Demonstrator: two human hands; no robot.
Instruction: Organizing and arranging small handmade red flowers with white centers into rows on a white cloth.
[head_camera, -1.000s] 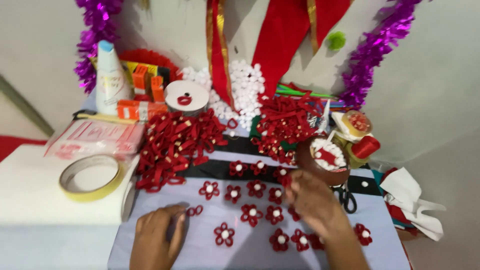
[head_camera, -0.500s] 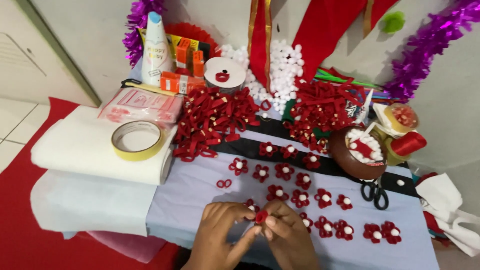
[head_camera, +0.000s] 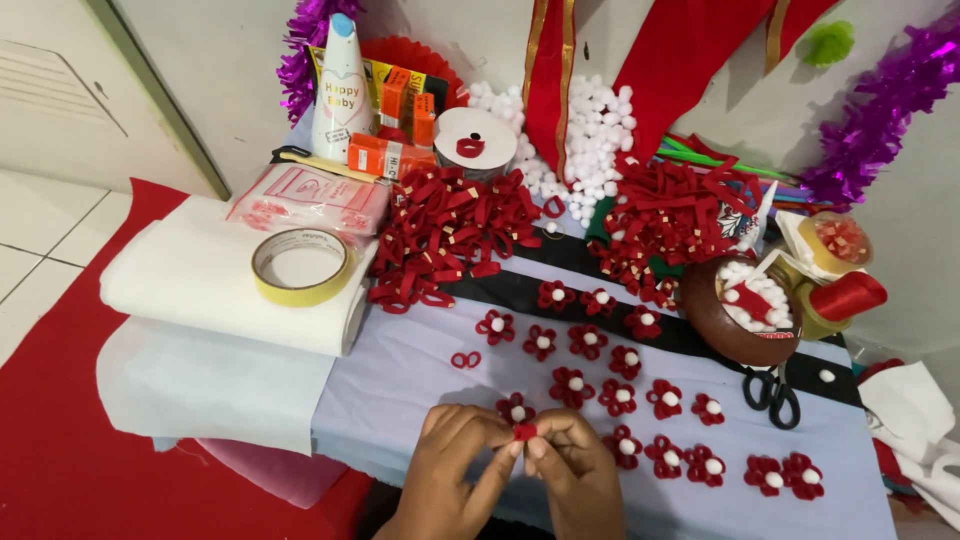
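My left hand (head_camera: 450, 470) and my right hand (head_camera: 575, 470) meet at the near edge of the pale lilac cloth (head_camera: 390, 380). Together their fingertips pinch a small red ribbon piece (head_camera: 524, 432). Just beyond the fingers lies a finished red ribbon flower with a white pompom centre (head_camera: 516, 408). Several more such flowers (head_camera: 620, 365) are laid out in rows across the cloth. A single loose red ribbon loop (head_camera: 465, 359) lies to the left of them.
Two heaps of red ribbon loops (head_camera: 440, 235) (head_camera: 670, 215) lie behind the flowers. A brown bowl of white pompoms (head_camera: 745, 310), black scissors (head_camera: 772, 392), a roll of yellow tape (head_camera: 300, 265) on folded white fabric, a white bottle (head_camera: 340, 90) and glue boxes (head_camera: 390, 155) stand around.
One second ago my hands were apart on the cloth. They came together on a small red ribbon piece and still hold it. The camera view has shifted right and closer.
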